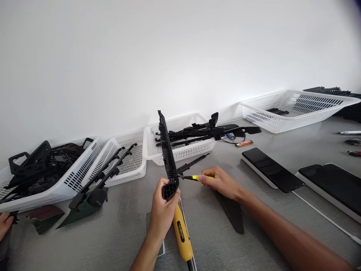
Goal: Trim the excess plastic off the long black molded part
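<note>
In my left hand point(165, 210) is the lower end of a long black plastic trim piece point(167, 150), which stands nearly upright with its ribbed side toward me. My right hand point(220, 182) pinches a slim yellow-handled tool point(195, 177). Its thin dark tip meets the trim piece just above my left fingers; whether it is a blade or a driver is too small to tell. Below my left hand lies a thick yellow tool handle point(182, 233) with a black label and a dark cord end. A dark flat scrap point(231, 212) rests beneath my right wrist.
White baskets point(191, 152) point(138, 173) point(64, 188) point(284, 124) line the wall, with black plastic parts. Two long trim pieces point(108, 175) lean out on the left. Phones point(270, 169) point(335, 184) and a white cable point(324, 216) lie right. Another person's hand point(5, 224) shows far left.
</note>
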Demonstrator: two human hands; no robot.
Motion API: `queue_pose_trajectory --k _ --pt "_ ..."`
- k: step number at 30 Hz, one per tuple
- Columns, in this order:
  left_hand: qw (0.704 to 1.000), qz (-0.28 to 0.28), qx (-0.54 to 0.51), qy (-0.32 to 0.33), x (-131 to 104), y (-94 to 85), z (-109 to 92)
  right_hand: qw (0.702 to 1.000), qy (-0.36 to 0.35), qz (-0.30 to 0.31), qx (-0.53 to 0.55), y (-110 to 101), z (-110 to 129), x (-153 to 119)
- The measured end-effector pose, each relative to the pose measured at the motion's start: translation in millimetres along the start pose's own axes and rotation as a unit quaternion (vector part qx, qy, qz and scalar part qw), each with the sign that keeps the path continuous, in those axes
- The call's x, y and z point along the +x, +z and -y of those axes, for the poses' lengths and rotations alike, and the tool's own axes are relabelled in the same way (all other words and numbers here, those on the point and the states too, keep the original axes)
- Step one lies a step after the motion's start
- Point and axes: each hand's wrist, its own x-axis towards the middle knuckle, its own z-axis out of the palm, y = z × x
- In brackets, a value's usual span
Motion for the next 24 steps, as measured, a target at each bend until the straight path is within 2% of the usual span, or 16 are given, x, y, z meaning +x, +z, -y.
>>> queue_pose_trajectory --k 3,10,17,24 --pt "1.000 -0.003 0.010 0.002 0 0.3 -1 1.000 -0.015 0.019 -0.010 1 0 0" --pt "1.000 -0.002 0.022 -0.009 -4 2.8 0 0.998 -0.031 -0.049 -0.036 1 0 -2" --pt "0.999 -0.025 0.037 0.001 -2 2.4 -1 0.992 -0.053 -0.035 -0.106 19 18 -10" --pt "0.998 -0.048 0.028 0.005 -1 3.2 -1 0.992 -0.048 -0.044 -0.110 17 20 -11"
